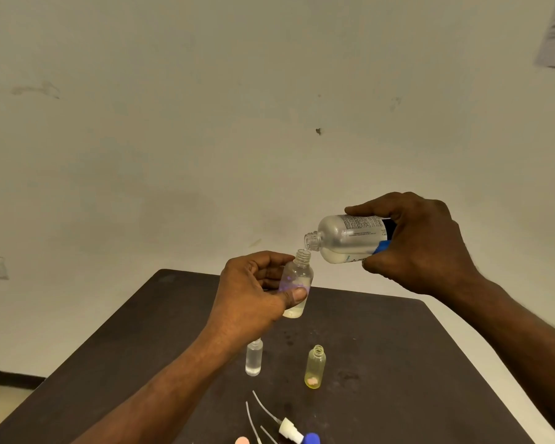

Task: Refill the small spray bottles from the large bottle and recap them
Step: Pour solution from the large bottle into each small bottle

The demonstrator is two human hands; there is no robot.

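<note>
clear plastic everywhere: the right hand (420, 248) wraps around the large bottle (350, 238), tipped almost level with its open neck just above and beside the mouth of a small spray bottle (297, 283), which the left hand (253, 293) holds upright between thumb and fingers above the dark desk (398, 363). only a shallow pool of pale liquid sits at the bottom of that small bottle, so by my reckoning this fill has barely begun.

on the desk below, a clear small bottle (254, 357) stands partly hidden by the left forearm, and a yellow-tinted bottle (315, 366) stands uncapped beside it (whether either one counts as filled i cannot tell). the spray caps (290, 431), with their dip tubes, lie loose at the near edge, so all the recapping is left to do.

the large bottle carries a label with fine black print and a blue patch, but it is too small to read; no brand is legible.
</note>
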